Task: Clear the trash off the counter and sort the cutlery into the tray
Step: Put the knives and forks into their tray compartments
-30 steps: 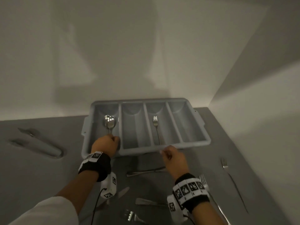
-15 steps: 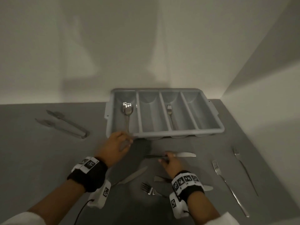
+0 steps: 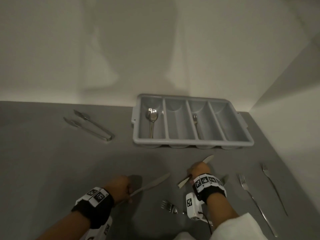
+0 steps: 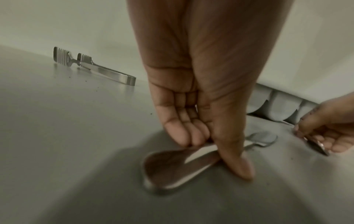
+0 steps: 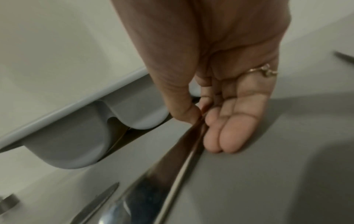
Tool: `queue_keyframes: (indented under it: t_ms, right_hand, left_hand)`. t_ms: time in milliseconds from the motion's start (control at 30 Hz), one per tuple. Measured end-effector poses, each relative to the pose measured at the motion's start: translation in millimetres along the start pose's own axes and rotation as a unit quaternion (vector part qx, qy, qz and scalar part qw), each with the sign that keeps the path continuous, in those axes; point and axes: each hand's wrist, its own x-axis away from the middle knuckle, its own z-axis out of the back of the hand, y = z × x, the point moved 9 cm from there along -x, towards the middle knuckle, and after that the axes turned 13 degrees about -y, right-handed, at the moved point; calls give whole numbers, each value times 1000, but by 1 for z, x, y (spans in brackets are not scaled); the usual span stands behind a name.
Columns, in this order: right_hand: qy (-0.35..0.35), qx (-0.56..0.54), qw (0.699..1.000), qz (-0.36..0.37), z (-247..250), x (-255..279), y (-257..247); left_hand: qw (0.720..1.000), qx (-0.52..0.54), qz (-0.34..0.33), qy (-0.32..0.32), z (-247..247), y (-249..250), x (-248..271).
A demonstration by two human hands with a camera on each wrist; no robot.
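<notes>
The grey four-slot cutlery tray sits at the back right of the counter. Spoons lie in its leftmost slot and a fork in the third. My left hand pinches the handle of a table knife between thumb and fingers, low over the counter. My right hand pinches a second knife by its middle, with the blade pointing at the tray. The right wrist view shows this knife running past the thumb, just in front of the tray's underside.
Metal tongs lie left of the tray. Two forks lie along the right side near the wall. Another fork lies between my wrists. Walls close the back and right.
My left hand has drawn back from the tray's front edge and taken hold of a knife. My right hand has turned its knife from crosswise to pointing at the tray.
</notes>
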Motion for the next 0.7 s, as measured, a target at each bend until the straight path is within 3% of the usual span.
queue_keyframes:
  t_ms: [100, 200, 333, 433, 500, 600, 700]
  right_hand:
    - [27, -23, 999, 5, 4, 6, 1]
    - [62, -177, 982, 7, 7, 21, 16]
    - [137, -393, 909, 27, 20, 49, 50]
    - [283, -426, 853, 107, 71, 91, 46]
    - [322, -419, 833, 162, 102, 109, 22]
    - [296, -395, 830, 258, 128, 108, -37]
    - [259, -233, 882, 316, 139, 84, -113]
  left_hand:
    - [1000, 7, 11, -14, 1, 2, -1]
    - [999, 24, 15, -23, 1, -1, -5]
    - [999, 25, 9, -25, 0, -3, -9]
    - [999, 20, -3, -27, -2, -4, -13]
    - [999, 26, -7, -34, -4, -7, -16]
    - [997, 49, -25, -47, -5, -10, -21]
    - [997, 62, -32, -26, -1, -14, -19]
